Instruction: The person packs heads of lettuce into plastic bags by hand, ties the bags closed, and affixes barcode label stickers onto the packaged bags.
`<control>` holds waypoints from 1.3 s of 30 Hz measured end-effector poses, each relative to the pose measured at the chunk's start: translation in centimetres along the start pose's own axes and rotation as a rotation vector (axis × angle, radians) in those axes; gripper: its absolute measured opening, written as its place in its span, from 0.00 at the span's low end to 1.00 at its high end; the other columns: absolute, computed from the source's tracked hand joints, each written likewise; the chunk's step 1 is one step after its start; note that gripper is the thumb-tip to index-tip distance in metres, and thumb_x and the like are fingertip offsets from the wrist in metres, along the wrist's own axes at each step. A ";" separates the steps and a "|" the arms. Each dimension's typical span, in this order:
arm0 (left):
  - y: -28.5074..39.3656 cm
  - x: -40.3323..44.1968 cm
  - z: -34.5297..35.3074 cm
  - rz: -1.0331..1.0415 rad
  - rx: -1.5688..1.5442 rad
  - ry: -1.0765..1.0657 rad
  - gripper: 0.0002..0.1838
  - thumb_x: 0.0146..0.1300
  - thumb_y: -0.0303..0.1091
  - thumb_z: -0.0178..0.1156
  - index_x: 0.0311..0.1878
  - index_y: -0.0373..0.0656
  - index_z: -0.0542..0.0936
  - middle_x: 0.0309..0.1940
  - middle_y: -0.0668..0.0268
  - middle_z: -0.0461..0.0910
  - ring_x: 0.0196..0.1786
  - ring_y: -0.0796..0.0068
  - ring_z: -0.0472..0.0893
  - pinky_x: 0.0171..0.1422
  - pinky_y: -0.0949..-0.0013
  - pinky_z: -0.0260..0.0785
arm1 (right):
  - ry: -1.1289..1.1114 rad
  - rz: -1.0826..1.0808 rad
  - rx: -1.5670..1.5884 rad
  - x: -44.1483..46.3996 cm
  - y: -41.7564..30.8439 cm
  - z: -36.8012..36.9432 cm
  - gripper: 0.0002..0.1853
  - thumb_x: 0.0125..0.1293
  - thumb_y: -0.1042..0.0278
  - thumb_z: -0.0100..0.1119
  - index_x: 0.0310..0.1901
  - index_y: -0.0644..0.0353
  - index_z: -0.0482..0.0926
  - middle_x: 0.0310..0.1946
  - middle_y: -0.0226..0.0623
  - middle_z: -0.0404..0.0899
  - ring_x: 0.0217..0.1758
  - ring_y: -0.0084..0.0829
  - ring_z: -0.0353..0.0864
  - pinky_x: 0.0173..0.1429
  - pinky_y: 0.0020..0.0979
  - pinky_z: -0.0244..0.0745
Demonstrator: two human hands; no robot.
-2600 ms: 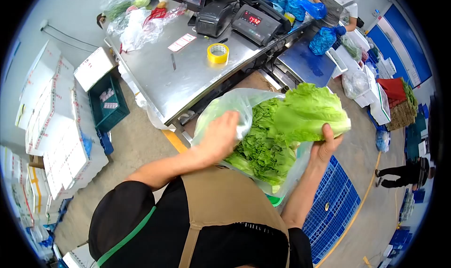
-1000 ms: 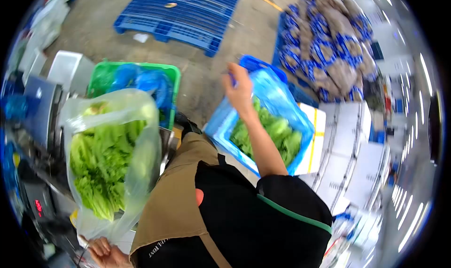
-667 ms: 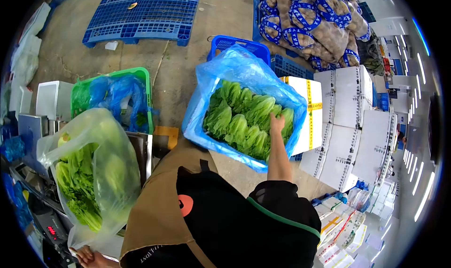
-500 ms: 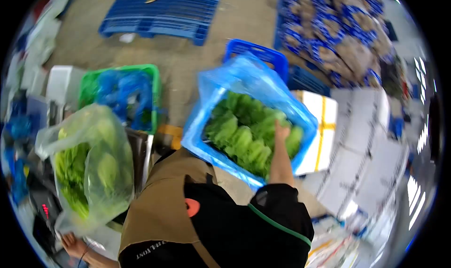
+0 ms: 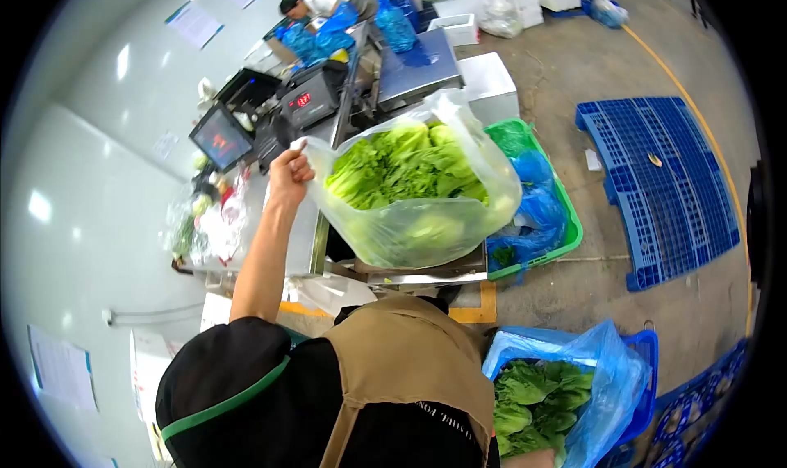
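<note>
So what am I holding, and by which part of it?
Your left hand holds the plastic bag of lettuce by its left rim. Your right hand is mostly cut off at the lined box, so I can't tell there.

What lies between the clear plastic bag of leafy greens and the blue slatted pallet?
The head view shows a green plastic crate holding crumpled blue plastic, then grey floor with a small white scrap.

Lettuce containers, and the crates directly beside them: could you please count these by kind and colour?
Clear lettuce bag: 1
Blue-lined lettuce box: 1
Green crate: 1
Blue crate: 1
Total: 4
</note>
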State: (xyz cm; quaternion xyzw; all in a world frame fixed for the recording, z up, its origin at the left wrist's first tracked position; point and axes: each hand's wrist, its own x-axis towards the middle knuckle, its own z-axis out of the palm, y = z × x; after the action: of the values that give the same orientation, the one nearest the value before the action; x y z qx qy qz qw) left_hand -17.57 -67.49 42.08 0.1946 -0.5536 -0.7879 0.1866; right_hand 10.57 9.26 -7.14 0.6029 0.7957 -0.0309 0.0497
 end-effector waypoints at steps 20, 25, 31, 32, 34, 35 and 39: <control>1.1 -6.3 0.0 -0.121 -0.111 -0.071 0.12 0.61 0.28 0.49 0.47 0.37 0.73 0.17 0.75 0.61 0.14 0.85 0.53 0.23 0.76 0.48 | 0.830 -0.660 0.968 -18.8 -14.6 -34.4 0.20 0.58 0.55 0.66 0.45 0.62 0.79 0.38 0.45 0.79 0.39 0.38 0.77 0.46 0.37 0.73; 1.0 -7.3 -1.8 -0.174 -0.206 -0.106 0.11 0.61 0.26 0.51 0.46 0.36 0.69 0.17 0.71 0.63 0.14 0.83 0.54 0.23 0.73 0.52 | 0.365 -1.441 0.907 -25.9 -27.5 -48.4 0.35 0.45 0.85 0.55 0.62 0.65 0.68 0.60 0.47 0.68 0.64 0.45 0.66 0.66 0.45 0.61; 1.1 -8.4 -2.4 -0.202 -0.276 -0.125 0.24 0.61 0.30 0.49 0.61 0.31 0.67 0.16 0.73 0.60 0.15 0.84 0.54 0.24 0.74 0.53 | 0.006 -2.615 0.354 -48.6 -44.8 -52.6 0.29 0.39 0.76 0.62 0.50 0.66 0.73 0.41 0.44 0.72 0.46 0.40 0.73 0.47 0.39 0.66; 1.1 -8.5 -2.6 -0.188 -0.290 -0.133 0.25 0.61 0.30 0.49 0.61 0.30 0.66 0.16 0.73 0.60 0.15 0.84 0.54 0.24 0.74 0.53 | 0.028 -2.723 0.198 -52.1 -46.4 -49.7 0.26 0.41 0.75 0.63 0.47 0.65 0.75 0.39 0.42 0.73 0.46 0.38 0.73 0.47 0.37 0.65; 1.1 -8.6 -3.0 -0.163 -0.292 -0.131 0.26 0.60 0.31 0.50 0.61 0.29 0.66 0.16 0.72 0.60 0.15 0.84 0.55 0.24 0.73 0.53 | -0.189 -2.765 -0.549 -59.5 -48.0 -45.9 0.19 0.43 0.71 0.65 0.41 0.64 0.77 0.43 0.44 0.76 0.52 0.40 0.73 0.52 0.45 0.65; 1.2 -8.6 -3.2 -0.162 -0.291 -0.129 0.26 0.60 0.31 0.50 0.61 0.29 0.66 0.16 0.72 0.60 0.15 0.84 0.55 0.23 0.73 0.53 | -0.542 -2.772 -0.653 -62.6 -49.5 -40.4 0.22 0.44 0.70 0.65 0.45 0.65 0.76 0.48 0.46 0.75 0.56 0.43 0.71 0.56 0.50 0.62; 1.4 -8.3 -4.2 -0.166 -0.307 -0.119 0.28 0.59 0.31 0.51 0.63 0.28 0.64 0.15 0.72 0.59 0.14 0.84 0.54 0.22 0.74 0.52 | -0.816 -2.877 -0.184 -65.2 -49.9 -28.8 0.29 0.50 0.66 0.62 0.56 0.63 0.71 0.59 0.50 0.68 0.65 0.51 0.63 0.63 0.60 0.54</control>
State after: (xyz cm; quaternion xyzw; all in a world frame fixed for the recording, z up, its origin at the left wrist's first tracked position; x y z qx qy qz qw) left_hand -8.18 -67.03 42.95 0.1619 -0.4190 -0.8860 0.1151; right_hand -21.18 -63.43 28.52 -0.7296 0.6236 -0.1650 0.2271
